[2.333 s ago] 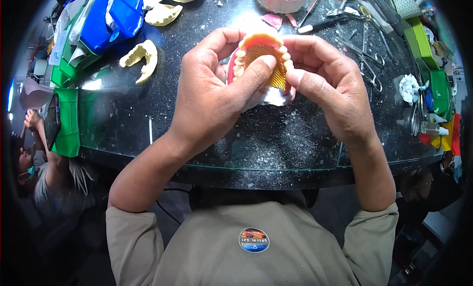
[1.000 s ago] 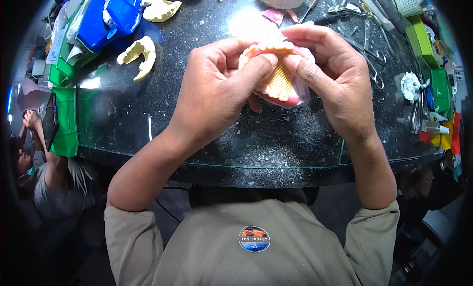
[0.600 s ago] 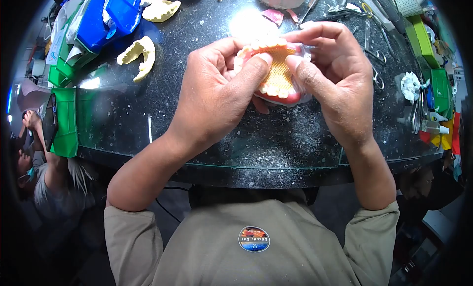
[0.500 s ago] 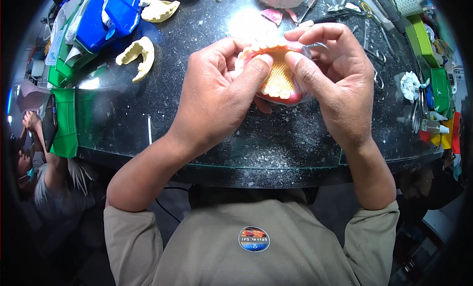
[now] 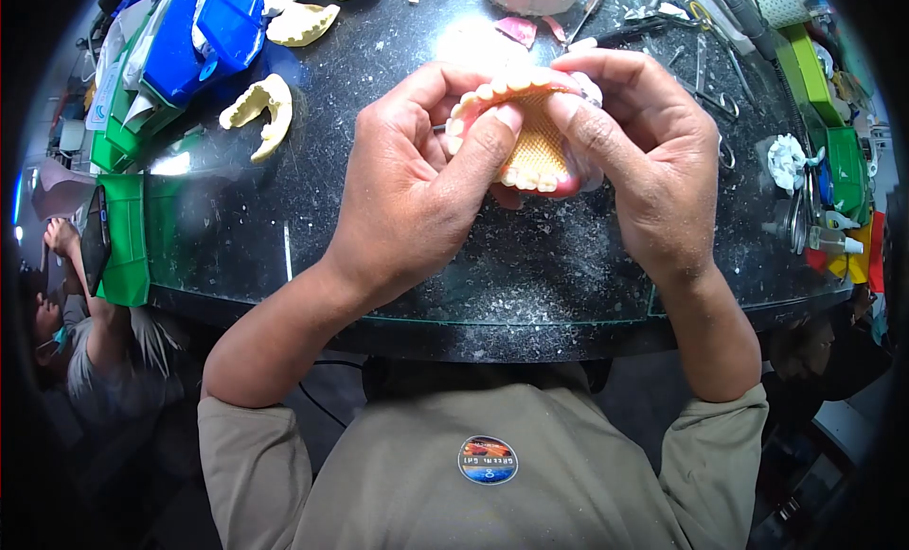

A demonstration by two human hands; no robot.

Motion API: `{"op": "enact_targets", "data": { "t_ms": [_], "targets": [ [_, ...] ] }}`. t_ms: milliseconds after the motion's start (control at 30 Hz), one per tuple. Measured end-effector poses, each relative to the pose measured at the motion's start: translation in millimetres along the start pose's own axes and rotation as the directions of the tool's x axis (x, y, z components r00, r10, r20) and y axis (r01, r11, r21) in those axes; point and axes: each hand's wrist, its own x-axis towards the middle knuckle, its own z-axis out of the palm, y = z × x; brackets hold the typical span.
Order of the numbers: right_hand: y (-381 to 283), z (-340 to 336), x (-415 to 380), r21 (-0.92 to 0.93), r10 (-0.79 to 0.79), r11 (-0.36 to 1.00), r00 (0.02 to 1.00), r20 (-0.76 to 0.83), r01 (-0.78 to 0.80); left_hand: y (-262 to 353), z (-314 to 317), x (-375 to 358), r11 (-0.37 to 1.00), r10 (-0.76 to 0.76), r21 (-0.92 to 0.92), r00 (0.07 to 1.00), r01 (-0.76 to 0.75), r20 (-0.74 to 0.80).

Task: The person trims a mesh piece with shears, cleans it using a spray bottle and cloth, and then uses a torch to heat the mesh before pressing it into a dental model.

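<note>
Between my two hands is a denture (image 5: 536, 150), raised over the dark worktop. It has a row of pale teeth, pink gum parts and a gold-coloured textured mesh plate in the middle. My left hand (image 5: 412, 171) grips its left side, the thumb pressed on the mesh and the fingers curled behind. On the other side, my right hand (image 5: 653, 152) holds the rim, its thumb on the upper right of the mesh. Something clear and shiny shows along the denture's right edge by my right fingers; I cannot make out what it is.
A curved cream plaster piece (image 5: 275, 115) lies on the left, near blue bins (image 5: 222, 39). Pink scraps (image 5: 517, 30) lie beyond my hands. Scissors (image 5: 717, 100) and crumpled white tissue (image 5: 787, 162) are at right. White dust marks the worktop (image 5: 530, 285). Another person's hand (image 5: 62, 238) shows far left.
The denture has tilted slightly, so its upper row of teeth shows more fully. My right fingers have come down and closed onto its right rim. The left hand keeps its grip.
</note>
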Motion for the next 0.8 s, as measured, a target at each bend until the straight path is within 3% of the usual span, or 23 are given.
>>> {"op": "enact_targets", "data": {
  "t_ms": [233,333,567,800],
  "targets": [
    [-1,-14,9,0.061,0.036,0.997,0.992,0.123,-0.043,5,1,-1,1.0,-0.011,0.017,0.999,0.012,-0.037],
    [-1,-21,13,0.185,0.071,0.977,0.981,0.178,-0.105,6,2,0,1.0,-0.014,-0.004,0.998,0.014,-0.066],
    [0,-18,12,0.036,0.038,0.998,0.985,0.169,-0.044,6,-3,1,0.999,-0.047,0.009,0.997,0.048,-0.058],
    [0,-17,9,0.023,0.021,0.999,0.988,0.155,-0.025,2,-4,1,0.999,-0.03,0.015,0.998,0.031,-0.057]
  ]
}}
